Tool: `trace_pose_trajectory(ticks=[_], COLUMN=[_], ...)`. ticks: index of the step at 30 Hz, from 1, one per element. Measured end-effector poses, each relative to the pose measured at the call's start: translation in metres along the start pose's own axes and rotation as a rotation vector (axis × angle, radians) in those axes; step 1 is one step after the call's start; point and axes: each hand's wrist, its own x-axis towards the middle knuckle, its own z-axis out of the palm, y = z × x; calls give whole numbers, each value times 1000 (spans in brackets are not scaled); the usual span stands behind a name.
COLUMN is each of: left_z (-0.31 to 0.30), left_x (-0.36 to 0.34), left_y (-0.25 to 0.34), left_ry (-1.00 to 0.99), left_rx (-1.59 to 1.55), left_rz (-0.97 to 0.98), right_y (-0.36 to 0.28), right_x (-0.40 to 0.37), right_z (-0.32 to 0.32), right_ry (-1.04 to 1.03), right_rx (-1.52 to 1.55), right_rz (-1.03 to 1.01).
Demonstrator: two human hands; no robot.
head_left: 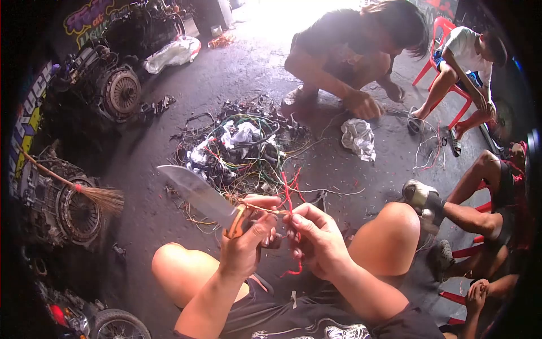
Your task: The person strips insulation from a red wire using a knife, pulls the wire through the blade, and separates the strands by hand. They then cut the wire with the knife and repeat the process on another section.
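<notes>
My left hand [248, 240] is closed around the yellow-orange handle of a large knife [197, 193], whose wide blade points up and to the left. A thin yellowish wire [262, 209] runs from the fingers of this hand to my right hand [316, 234], which pinches it together with a red wire [288, 195]. One end of the red wire stands up above the fingers and another part hangs below them. Beyond the hands lies a tangled heap of coloured wires [243, 147] with pieces of white plastic in it.
Across the floor a person [350, 56] squats over wires near a crumpled white bag [358, 139]. Other people sit on red chairs [440, 56] at the right. Engine parts [120, 93], a broom [101, 198] and a wheel [118, 326] are at the left.
</notes>
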Motion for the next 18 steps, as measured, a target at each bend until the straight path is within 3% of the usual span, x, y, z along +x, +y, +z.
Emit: trace_pose_trajectory(ticks=[3, 7, 10, 13, 16, 18], left_z=[2, -3, 4, 8, 4, 3], left_x=[3, 5, 4, 4, 4, 2], left_y=[2, -2, -2, -4, -11, -12], left_ry=[-34, -50, 37, 186, 219, 191], left_rx=[-91, 27, 72, 78, 69, 127], left_rz=[34, 104, 80, -10, -54, -52], right_y=[3, -1, 8, 15, 19, 20], right_x=[0, -3, 2, 1, 4, 6], right_z=[-1, 4, -1, 7, -1, -1], right_ry=[-2, -18, 27, 131, 222, 225], right_rx=[6, 97, 12, -283, -886, -876], right_rz=[27, 60, -64, -366, -686, -699])
